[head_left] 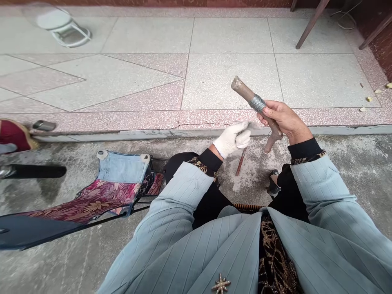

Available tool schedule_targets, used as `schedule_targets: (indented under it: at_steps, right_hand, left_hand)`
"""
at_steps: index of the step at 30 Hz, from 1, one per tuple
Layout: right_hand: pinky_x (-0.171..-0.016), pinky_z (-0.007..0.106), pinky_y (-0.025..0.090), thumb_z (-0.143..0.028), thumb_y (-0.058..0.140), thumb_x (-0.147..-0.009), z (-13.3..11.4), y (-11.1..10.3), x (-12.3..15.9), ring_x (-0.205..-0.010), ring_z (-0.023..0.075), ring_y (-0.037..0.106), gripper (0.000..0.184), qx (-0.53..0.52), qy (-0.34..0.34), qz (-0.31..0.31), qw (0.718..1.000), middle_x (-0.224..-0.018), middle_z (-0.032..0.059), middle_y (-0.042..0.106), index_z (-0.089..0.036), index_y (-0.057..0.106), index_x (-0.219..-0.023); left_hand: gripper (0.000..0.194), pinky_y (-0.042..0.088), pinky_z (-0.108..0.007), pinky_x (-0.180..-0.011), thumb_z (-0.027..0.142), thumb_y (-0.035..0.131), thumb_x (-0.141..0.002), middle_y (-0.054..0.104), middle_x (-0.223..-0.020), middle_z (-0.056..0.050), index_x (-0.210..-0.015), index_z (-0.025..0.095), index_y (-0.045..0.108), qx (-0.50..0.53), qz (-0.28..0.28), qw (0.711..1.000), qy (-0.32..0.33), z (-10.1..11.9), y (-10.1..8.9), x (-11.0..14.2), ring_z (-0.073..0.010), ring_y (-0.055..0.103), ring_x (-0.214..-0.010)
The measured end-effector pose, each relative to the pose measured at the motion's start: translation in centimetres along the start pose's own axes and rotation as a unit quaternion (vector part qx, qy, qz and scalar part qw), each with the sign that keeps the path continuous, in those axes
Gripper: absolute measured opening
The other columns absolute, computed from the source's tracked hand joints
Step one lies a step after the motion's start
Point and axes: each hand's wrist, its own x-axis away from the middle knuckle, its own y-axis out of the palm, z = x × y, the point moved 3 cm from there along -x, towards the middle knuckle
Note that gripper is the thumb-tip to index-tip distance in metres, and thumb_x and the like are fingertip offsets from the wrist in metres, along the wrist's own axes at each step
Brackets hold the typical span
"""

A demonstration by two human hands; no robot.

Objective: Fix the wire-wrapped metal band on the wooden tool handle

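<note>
My bare right hand is wrapped round a wooden stick, which is tilted with its cut end up and to the left. A coil of thin silvery wire is wound tightly about the stick, just beyond my thumb. Below the hand, the lower end of the stick bends like a branch fork. My left hand, in a white knit glove, is closed beside the stick. A faint greyish blur shows at its fingertips; what it pinches cannot be made out. Under the glove a reddish-brown rod points down toward the ground.
A raised terrazzo step runs across in front of me. At left are a folding chair with floral cloth, a metal cup, a black tube and another person's red shoe. A white stool stands farther back.
</note>
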Motion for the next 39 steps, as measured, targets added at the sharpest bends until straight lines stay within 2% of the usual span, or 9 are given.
schedule_targets:
  at_steps: [6,11,14,21,25,28,31,35,39]
  right_hand:
    - [-0.053,0.022,0.04,-0.062,0.09,-0.075,-0.8,0.0,0.7,-0.059,0.009,0.047,0.054,-0.002,-0.008,-0.033,0.999,-0.07,-0.0026,0.057,-0.018,0.067,-0.096]
    - [-0.054,0.022,0.039,-0.061,0.087,-0.078,-0.9,-0.3,0.9,-0.06,0.0091,0.048,0.051,0.004,-0.021,-0.047,0.999,-0.073,-0.0018,0.059,-0.018,0.067,-0.098]
    - [-0.053,0.022,0.039,-0.061,0.086,-0.08,-1.0,-0.3,0.9,-0.059,0.009,0.047,0.051,0.003,-0.022,-0.053,0.998,-0.072,-0.0022,0.057,-0.018,0.068,-0.097]
    - [-0.054,0.023,0.041,-0.062,0.088,-0.077,-1.3,-0.1,0.8,-0.06,0.0093,0.047,0.05,0.014,-0.006,-0.011,1.0,-0.073,-0.0011,0.059,-0.018,0.068,-0.093]
    - [-0.053,0.023,0.042,-0.059,0.09,-0.077,-0.9,-0.2,0.6,-0.059,0.0088,0.047,0.048,0.009,0.004,0.013,1.0,-0.073,-0.0005,0.059,-0.018,0.067,-0.089]
    - [-0.053,0.023,0.042,-0.058,0.09,-0.077,-0.8,-0.3,0.6,-0.058,0.0088,0.049,0.048,-0.004,0.002,0.016,1.0,-0.073,-0.0004,0.06,-0.018,0.067,-0.09]
    - [-0.053,0.023,0.043,-0.058,0.091,-0.075,-0.7,-0.2,0.7,-0.059,0.0091,0.049,0.048,-0.01,0.003,0.018,1.0,-0.073,-0.0004,0.061,-0.018,0.067,-0.09]
    - [-0.052,0.023,0.044,-0.057,0.093,-0.072,-0.3,-0.1,0.6,-0.058,0.0093,0.05,0.049,-0.016,0.017,0.027,0.999,-0.071,-0.0008,0.061,-0.018,0.067,-0.087]
    - [-0.051,0.023,0.044,-0.058,0.093,-0.07,0.4,-0.6,0.1,-0.059,0.0094,0.05,0.05,-0.035,0.013,0.047,0.998,-0.071,-0.001,0.062,-0.019,0.068,-0.088]
  left_hand:
    - [0.048,0.015,-0.023,-0.034,0.048,0.046,-0.109,0.028,-0.038,0.008,-0.088,0.016,0.075,0.04,-0.024,0.999,-0.01,-0.9,1.0,-0.2,-0.0078,0.016,-0.03]
    - [0.031,0.018,-0.021,-0.035,0.045,0.072,-0.094,0.045,-0.049,0.006,-0.084,0.015,0.072,0.025,-0.078,0.996,0.045,-1.3,1.5,-0.7,-0.0044,0.021,-0.033]
    - [0.037,0.016,-0.021,-0.035,0.051,0.079,-0.087,0.061,-0.061,0.002,-0.089,0.015,0.072,-0.007,-0.091,0.992,0.081,-1.5,1.5,-1.1,-0.0027,0.025,-0.035]
    - [0.037,0.021,-0.021,-0.044,0.05,0.07,-0.09,0.054,-0.058,0.002,-0.076,0.016,0.064,-0.186,0.034,0.975,0.115,-0.4,1.4,-0.3,-0.0051,0.039,-0.045]
    - [0.041,0.021,-0.022,-0.047,0.053,0.071,-0.086,0.049,-0.057,0.004,-0.07,0.017,0.058,-0.182,0.092,0.968,0.149,-0.1,0.7,-0.3,-0.0049,0.038,-0.048]
    - [0.043,0.032,-0.022,-0.053,0.057,0.071,-0.084,0.058,-0.065,0.001,-0.074,0.017,0.061,-0.174,0.101,0.964,0.175,-0.3,-0.1,-0.8,-0.0059,0.045,-0.053]
    - [0.034,0.041,-0.024,-0.063,0.05,0.069,-0.087,0.062,-0.068,0.0,-0.08,0.017,0.065,-0.219,0.12,0.95,0.188,-0.2,-0.8,-1.2,-0.0083,0.052,-0.06]
    - [0.02,0.033,-0.024,-0.058,0.032,0.062,-0.089,0.059,-0.067,0.002,-0.076,0.018,0.059,-0.261,0.213,0.916,0.218,0.3,-1.2,-1.0,-0.0076,0.041,-0.055]
    - [0.028,0.033,-0.025,-0.06,0.043,0.062,-0.094,0.055,-0.062,0.004,-0.081,0.018,0.062,-0.287,0.173,0.917,0.218,0.3,-1.1,-1.1,-0.0085,0.041,-0.056]
